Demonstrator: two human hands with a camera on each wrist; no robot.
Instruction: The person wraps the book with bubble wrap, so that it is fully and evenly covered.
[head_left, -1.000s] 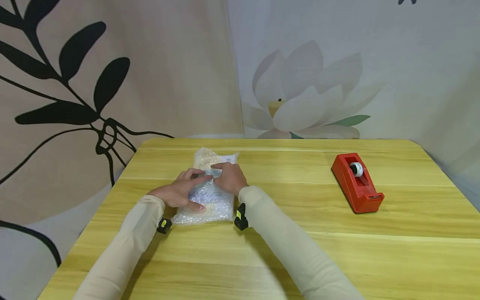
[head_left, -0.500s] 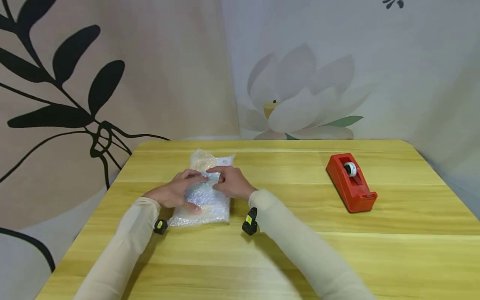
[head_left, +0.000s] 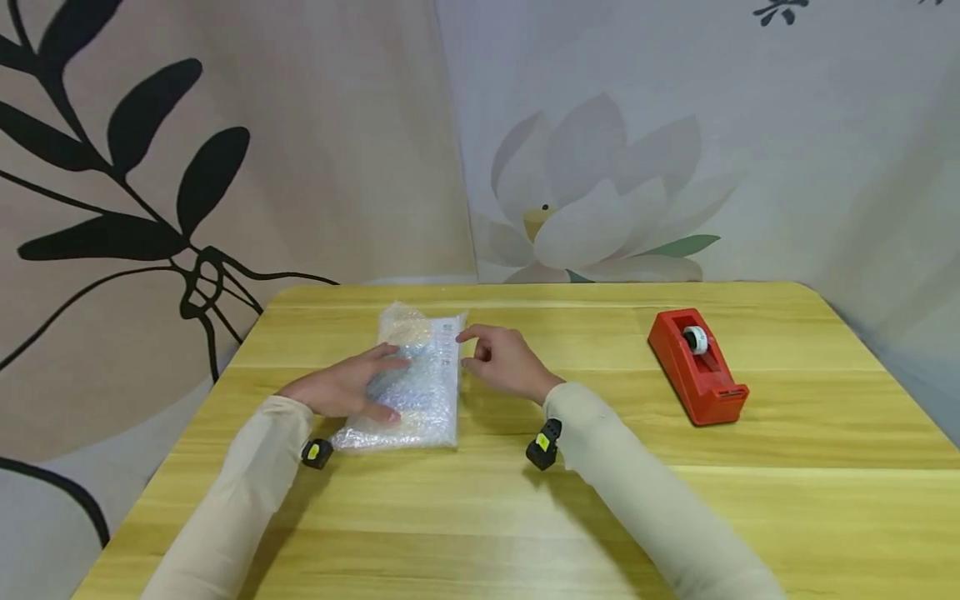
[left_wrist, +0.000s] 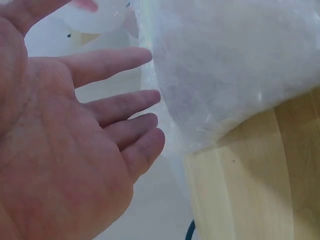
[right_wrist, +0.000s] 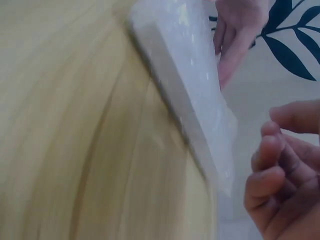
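Observation:
A flat package in clear bubble wrap [head_left: 427, 396] lies left of the table's middle, with a printed strip showing along its right side. My left hand [head_left: 341, 386] rests on its left part, fingers spread and thumb held apart; the left wrist view shows straight fingertips right at the wrap's edge. Beyond the package's right edge is my right hand [head_left: 513, 364], fingers loosely bent and index tip close to that edge. In the right wrist view the bent fingers [right_wrist: 267, 182] hold nothing visible.
A red tape dispenser [head_left: 697, 371] with a white roll of tape [head_left: 696, 339] stands on the right of the wooden table [head_left: 600, 508]. Behind the table's far edge hangs a backdrop [head_left: 360, 150] printed with leaves and a flower.
My right hand has moved right, off the package's top to beside its right edge, uncovering the printed strip. The left hand stays on the package. The head view has shifted slightly.

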